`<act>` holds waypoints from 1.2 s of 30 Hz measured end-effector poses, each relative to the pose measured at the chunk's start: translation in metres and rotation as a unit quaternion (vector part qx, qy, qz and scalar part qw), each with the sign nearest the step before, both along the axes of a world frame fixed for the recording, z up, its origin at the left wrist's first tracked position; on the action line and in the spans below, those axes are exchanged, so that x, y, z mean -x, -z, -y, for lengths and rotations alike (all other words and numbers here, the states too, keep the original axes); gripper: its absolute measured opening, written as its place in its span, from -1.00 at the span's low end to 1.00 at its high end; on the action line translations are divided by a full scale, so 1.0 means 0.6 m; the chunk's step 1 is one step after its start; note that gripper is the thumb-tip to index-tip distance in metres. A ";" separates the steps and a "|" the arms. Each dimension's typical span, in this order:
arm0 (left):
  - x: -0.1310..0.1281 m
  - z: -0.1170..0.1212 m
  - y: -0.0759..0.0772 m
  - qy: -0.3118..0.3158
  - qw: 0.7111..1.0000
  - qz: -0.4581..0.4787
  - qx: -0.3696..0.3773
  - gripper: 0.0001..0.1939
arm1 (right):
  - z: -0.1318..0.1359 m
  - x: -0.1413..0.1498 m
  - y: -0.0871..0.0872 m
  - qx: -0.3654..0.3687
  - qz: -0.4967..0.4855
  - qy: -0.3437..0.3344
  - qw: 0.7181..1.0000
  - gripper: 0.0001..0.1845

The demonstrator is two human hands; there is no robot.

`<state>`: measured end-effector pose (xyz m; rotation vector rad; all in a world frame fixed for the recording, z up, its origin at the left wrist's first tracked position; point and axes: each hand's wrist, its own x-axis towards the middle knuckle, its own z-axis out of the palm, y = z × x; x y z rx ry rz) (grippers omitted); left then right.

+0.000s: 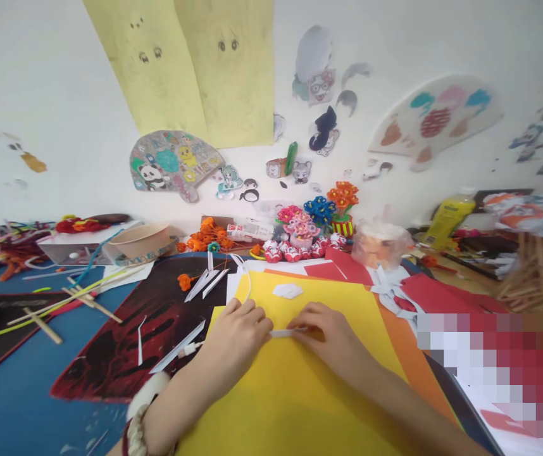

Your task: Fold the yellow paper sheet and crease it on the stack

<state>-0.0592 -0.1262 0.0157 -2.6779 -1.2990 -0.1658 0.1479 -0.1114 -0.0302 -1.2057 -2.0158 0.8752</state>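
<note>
Evidently, sticks (92, 304) lie on the blue table (18, 405) at far left. Next is a black-and-red mat (105, 361) carrying folded strips (174, 348). The left hand (245, 326), fingers curled, is closed on the left end of a white strip (280, 334), above the yellow sheet (319, 386); its fingertips are partly hidden. Folded paper (288, 291) sits beyond. The right hand (326, 332) pinches the strip's other end, thumb and fingers together.

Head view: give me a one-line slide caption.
Left hand and right hand hold a narrow white paper strip over a large yellow paper sheet.
</note>
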 end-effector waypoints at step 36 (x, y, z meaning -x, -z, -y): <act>0.166 -0.029 -0.037 -0.305 0.937 -0.041 0.168 -0.84 | 0.006 0.011 -0.013 -0.022 -0.003 0.033 0.999 -0.81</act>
